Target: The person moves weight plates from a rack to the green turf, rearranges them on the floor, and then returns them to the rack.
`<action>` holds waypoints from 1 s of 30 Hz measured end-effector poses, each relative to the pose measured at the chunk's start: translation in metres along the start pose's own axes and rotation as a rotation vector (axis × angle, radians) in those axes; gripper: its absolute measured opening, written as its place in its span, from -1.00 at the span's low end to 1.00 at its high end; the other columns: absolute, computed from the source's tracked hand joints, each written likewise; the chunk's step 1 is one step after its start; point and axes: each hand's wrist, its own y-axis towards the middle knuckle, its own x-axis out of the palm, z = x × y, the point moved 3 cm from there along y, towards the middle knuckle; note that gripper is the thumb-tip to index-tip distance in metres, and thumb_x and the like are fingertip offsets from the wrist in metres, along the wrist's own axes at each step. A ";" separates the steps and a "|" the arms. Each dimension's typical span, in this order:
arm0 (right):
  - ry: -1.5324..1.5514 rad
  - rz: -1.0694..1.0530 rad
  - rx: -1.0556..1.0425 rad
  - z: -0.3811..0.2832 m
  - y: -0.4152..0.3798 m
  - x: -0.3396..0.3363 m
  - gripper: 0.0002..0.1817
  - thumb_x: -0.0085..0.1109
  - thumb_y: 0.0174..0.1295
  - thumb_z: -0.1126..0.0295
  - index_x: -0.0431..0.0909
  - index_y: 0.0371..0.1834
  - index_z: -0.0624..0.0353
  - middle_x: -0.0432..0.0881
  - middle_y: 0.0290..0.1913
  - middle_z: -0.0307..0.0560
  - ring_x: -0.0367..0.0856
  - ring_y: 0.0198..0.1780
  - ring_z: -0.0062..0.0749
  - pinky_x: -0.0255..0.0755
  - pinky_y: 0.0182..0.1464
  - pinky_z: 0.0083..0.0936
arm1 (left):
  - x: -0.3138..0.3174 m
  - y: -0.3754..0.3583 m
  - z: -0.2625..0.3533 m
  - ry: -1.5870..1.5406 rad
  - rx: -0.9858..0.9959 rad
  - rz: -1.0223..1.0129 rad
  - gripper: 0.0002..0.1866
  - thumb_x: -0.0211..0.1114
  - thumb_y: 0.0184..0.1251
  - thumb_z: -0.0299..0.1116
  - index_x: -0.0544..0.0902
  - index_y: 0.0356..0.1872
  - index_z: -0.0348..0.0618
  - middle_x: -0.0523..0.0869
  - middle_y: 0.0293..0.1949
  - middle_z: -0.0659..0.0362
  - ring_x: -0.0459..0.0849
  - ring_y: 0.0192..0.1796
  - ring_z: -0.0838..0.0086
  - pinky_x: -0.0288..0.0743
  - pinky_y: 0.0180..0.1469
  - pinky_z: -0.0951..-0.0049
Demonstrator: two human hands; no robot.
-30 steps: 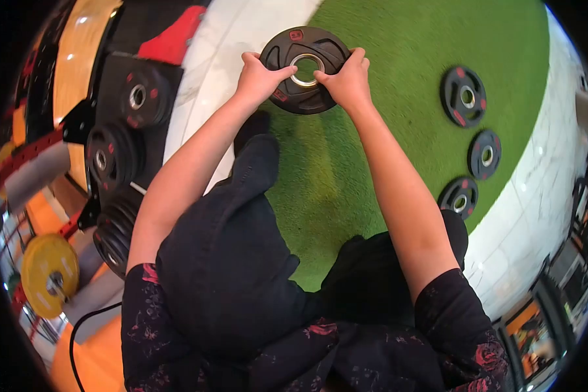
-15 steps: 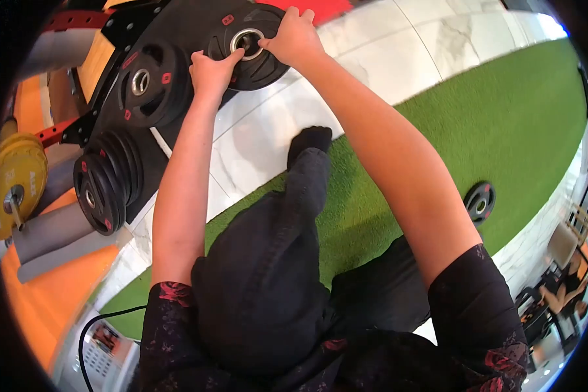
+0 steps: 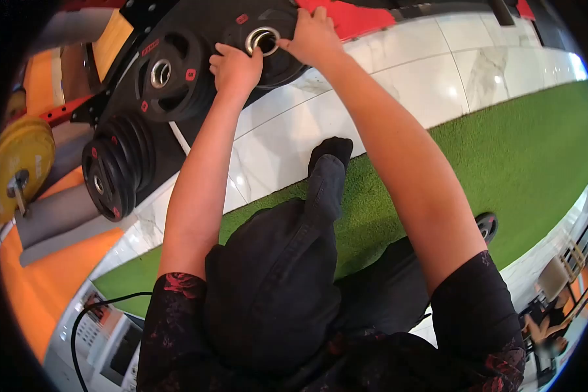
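A black weight plate point(image 3: 286, 64) with a shiny metal ring round its centre hole lies on the black mat, on top of what looks like another plate. My left hand point(image 3: 238, 68) grips its left side, thumb at the metal ring and fingers over the rim. On the far right side my right hand point(image 3: 315, 40) holds the same plate, its thumb also reaching to the ring. The fingertips under the rim are hidden. Just left of my left hand lies a stack of black plates point(image 3: 196, 77) with red marks.
More black plates point(image 3: 104, 183) stand leaning in a row at the left, near a yellow plate point(image 3: 29, 157) on a bar. A small plate point(image 3: 487, 227) lies on the green turf point(image 3: 522, 137), partly behind my right arm. Another person point(image 3: 549, 330) is at the far right.
The view has shifted, so the plates and hands sit further right in it. Both hands stay on the plate; my left thumb has drawn slightly back from the hole.
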 end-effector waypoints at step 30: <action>-0.054 0.380 1.104 0.560 -0.657 -0.123 -0.09 0.23 0.35 -0.33 0.28 0.63 -0.07 -0.07 0.76 -0.04 0.16 0.63 0.27 0.33 0.38 0.50 | 0.370 -0.598 0.345 -0.047 1.284 -0.754 -0.10 0.53 0.29 0.02 0.36 0.48 -0.35 0.60 0.29 -0.24 0.62 0.34 0.08 0.53 0.38 0.12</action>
